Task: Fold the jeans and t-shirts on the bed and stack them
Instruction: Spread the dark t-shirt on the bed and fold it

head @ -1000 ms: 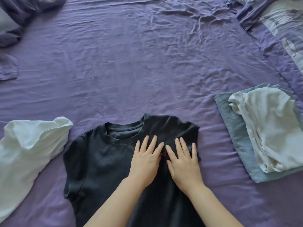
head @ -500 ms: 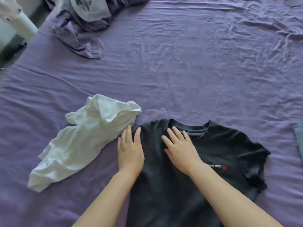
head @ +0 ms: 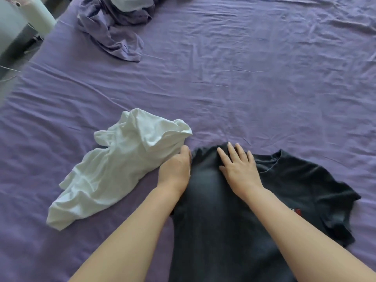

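Black t-shirt [head: 284, 180] lies front-up on the purple bed sheet [head: 244, 78], right below you in the head view, with its collar pointing away from you and its body running off the bottom edge of the picture. A small red and white print shows on the chest, near your right forearm, and the sleeve on that side spreads out flat on the sheet.

Your right hand [head: 238, 165] rests flat on the shirt just beside the collar, fingers straight and slightly spread, gripping nothing. Your left hand [head: 176, 169] sits at the shirt's left shoulder edge. Its fingers bend down at the cloth edge, but you cannot tell from this angle whether they pinch the fabric or only press against it.

Just beside that hand, touching or nearly touching it, lies a crumpled white t-shirt [head: 118, 169], unfolded, stretching away to your left and toward you.

Far up the bed, well apart from both shirts, a bunched purple cloth [head: 116, 35] lies in a heap with a pale piece on top of it. At the top left corner, off the bed, stands a white object [head: 38, 17] that is too cropped to identify.
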Action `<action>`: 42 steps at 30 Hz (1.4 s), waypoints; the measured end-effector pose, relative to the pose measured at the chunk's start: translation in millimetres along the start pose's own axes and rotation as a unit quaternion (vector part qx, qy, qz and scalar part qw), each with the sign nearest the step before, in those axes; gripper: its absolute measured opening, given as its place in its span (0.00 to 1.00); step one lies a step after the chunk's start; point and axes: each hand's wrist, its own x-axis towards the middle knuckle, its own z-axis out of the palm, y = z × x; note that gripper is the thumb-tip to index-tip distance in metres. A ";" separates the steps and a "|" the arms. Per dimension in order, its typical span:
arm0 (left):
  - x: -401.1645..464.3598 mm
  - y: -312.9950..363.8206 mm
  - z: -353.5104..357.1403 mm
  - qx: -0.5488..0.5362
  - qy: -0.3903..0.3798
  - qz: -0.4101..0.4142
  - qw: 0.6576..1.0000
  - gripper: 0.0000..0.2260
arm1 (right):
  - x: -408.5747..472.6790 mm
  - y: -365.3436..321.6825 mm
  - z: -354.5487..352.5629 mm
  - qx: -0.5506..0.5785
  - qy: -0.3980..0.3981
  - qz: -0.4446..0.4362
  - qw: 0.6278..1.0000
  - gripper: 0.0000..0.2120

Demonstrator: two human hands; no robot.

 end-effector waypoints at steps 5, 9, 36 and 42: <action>-4.6 7.0 3.3 0.265 0.091 0.073 0.957 0.20 | -50.9 -2.7 6.8 -0.037 0.102 -0.043 0.993 0.31; -42.3 31.7 32.2 0.250 0.115 0.206 0.939 0.27 | -119.6 -1.5 34.4 -0.007 0.100 -0.053 0.993 0.30; -245.5 161.4 141.8 0.174 -0.183 0.224 0.941 0.26 | -362.7 68.8 81.8 0.212 0.044 0.284 0.934 0.36; -257.6 139.7 133.2 0.223 -0.192 0.189 0.937 0.28 | -375.7 70.1 82.2 0.132 0.030 0.302 0.944 0.36</action>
